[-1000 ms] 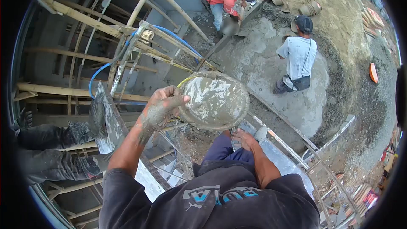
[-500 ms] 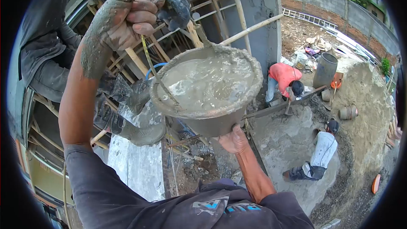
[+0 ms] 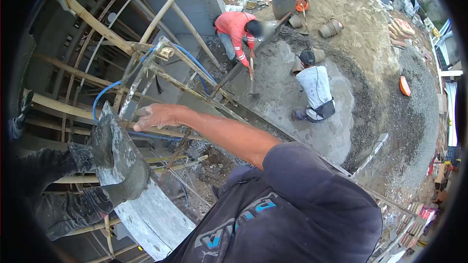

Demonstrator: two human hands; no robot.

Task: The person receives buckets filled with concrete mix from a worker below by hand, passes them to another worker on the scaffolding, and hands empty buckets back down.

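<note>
My right hand (image 3: 157, 117) reaches across to the left from my shoulder, fingers stretched out and nothing held in them. It is near the wooden scaffold pole (image 3: 180, 134) and the upper end of the plank (image 3: 146, 209); whether it touches either is unclear. Another person's mud-coated boots (image 3: 131, 182) stand on that plank, with only dark, dirty trouser legs visible above them. My left hand is out of view.
Below, a person in a red shirt (image 3: 235, 25) holds a hoe at wet cement (image 3: 280, 87). A person in a white shirt (image 3: 314, 87) bends beside it. Around are a dark barrel (image 3: 284, 0), stacked buckets (image 3: 331, 28), a sand pile (image 3: 360, 14) and a blue hose (image 3: 105, 92).
The full cement bucket and my left hand have left the view. My right hand has come off the bucket and moved left. The view has swung right and down.
</note>
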